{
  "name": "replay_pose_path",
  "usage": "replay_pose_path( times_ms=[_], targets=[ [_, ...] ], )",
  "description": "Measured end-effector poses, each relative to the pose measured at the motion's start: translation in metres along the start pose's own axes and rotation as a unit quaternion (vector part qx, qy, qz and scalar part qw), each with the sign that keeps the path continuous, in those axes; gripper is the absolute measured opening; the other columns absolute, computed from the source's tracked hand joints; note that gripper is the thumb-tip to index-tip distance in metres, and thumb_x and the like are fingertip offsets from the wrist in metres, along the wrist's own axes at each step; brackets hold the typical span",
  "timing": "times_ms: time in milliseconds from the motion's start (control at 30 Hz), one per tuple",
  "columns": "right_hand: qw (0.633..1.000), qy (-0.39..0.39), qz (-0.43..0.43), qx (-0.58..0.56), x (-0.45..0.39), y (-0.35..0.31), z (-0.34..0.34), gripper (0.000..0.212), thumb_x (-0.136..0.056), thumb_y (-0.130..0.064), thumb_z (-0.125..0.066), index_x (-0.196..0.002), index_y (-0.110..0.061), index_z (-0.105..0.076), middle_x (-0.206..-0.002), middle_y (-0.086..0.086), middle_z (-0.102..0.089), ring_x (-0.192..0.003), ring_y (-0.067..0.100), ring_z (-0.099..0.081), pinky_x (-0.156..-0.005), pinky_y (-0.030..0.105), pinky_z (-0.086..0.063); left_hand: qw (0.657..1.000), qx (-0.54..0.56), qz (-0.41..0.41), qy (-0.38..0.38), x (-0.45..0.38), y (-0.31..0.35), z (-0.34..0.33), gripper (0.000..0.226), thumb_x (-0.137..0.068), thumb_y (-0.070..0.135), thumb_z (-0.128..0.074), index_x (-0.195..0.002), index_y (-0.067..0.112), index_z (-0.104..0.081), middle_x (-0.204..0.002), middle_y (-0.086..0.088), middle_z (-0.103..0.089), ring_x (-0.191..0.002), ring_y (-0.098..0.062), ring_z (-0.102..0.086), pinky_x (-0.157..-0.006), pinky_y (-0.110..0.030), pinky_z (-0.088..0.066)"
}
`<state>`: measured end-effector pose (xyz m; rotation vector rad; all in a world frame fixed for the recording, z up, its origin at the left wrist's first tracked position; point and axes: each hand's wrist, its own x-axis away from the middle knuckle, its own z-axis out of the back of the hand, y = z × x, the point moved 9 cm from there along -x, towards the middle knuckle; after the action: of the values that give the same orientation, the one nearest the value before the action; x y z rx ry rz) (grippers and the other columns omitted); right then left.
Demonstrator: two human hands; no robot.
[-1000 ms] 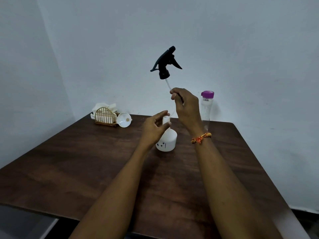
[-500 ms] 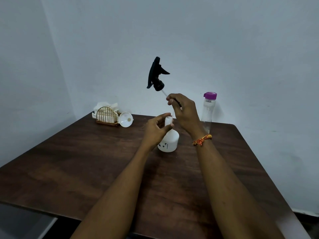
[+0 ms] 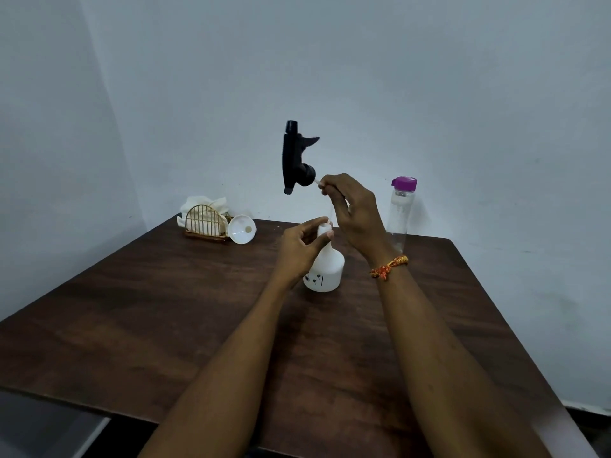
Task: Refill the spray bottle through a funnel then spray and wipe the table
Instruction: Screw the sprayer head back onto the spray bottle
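Spray head (image 3: 297, 157) lifted clear of white bottle (image 3: 325, 269).
Right hand (image 3: 353, 209) pinched its dip tube; left hand (image 3: 302, 249) gripped the bottle neck on the table (image 3: 165, 309).

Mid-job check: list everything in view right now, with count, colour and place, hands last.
spray bottle: one, white, table centre, head off
sprayer head: one, black, lifted above the bottle, tilted, on its clear tube
funnel: one, white, far left of the table, on its side beside the holder
napkin holder: one, gold wire, far left corner, white napkins inside
water bottle: one, clear with purple cap, upright, far side of the table at right
table: one, dark brown wood
wristband: one, orange, right wrist
left hand: pinches the bottle neck
right hand: pinches the tube
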<state>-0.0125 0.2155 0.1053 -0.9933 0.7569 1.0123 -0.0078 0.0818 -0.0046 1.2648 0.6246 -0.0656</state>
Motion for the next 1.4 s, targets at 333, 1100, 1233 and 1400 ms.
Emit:
replay_pose_path(
  times_ms=[333,1100,1233,1400],
  targets=[
    [0.979,-0.065,-0.179,-0.079,0.035,0.044,-0.03,0.02,-0.109,-0.01,-0.054,-0.117,-0.007,-0.072,-0.101,-0.004,-0.073,-0.087,-0.003,-0.068,-0.073,0.013,-0.05,1.0,0.022,-0.011,0.001,0.004,0.006,-0.002,0.046,-0.096,0.019,-0.076,-0.141,0.014,-0.066,-0.125,0.006,-0.075,-0.119,-0.003,-0.069,-0.103,-0.027,-0.056],
    [0.934,0.082,-0.309,-0.158,0.069,0.071,-0.037,0.03,-0.097,-0.006,-0.07,-0.126,-0.009,-0.075,-0.114,0.006,-0.076,-0.093,0.008,-0.068,-0.08,0.01,-0.052,0.999,0.05,-0.01,0.009,0.006,0.005,-0.006,0.035,-0.099,0.012,-0.069,-0.134,0.012,-0.07,-0.118,0.002,-0.079,-0.113,-0.012,-0.074,-0.103,-0.043,-0.059],
    [0.91,0.1,-0.339,-0.219,0.077,0.08,-0.038,0.025,-0.095,-0.009,-0.072,-0.118,-0.015,-0.078,-0.113,0.005,-0.079,-0.104,0.018,-0.074,-0.09,0.032,-0.06,0.994,0.106,0.024,0.019,0.006,0.001,-0.007,0.042,-0.094,0.011,-0.076,-0.135,0.012,-0.069,-0.114,-0.002,-0.08,-0.11,-0.016,-0.075,-0.098,-0.038,-0.061],
    [0.868,0.109,-0.365,-0.32,0.085,0.081,-0.043,0.026,-0.097,-0.003,-0.065,-0.11,-0.021,-0.079,-0.105,0.005,-0.081,-0.102,0.021,-0.076,-0.093,0.04,-0.062,0.993,0.11,0.009,0.053,0.004,0.005,-0.002,0.039,-0.093,0.009,-0.074,-0.132,0.011,-0.07,-0.116,-0.006,-0.078,-0.113,-0.017,-0.073,-0.098,-0.034,-0.059]
  ],
)
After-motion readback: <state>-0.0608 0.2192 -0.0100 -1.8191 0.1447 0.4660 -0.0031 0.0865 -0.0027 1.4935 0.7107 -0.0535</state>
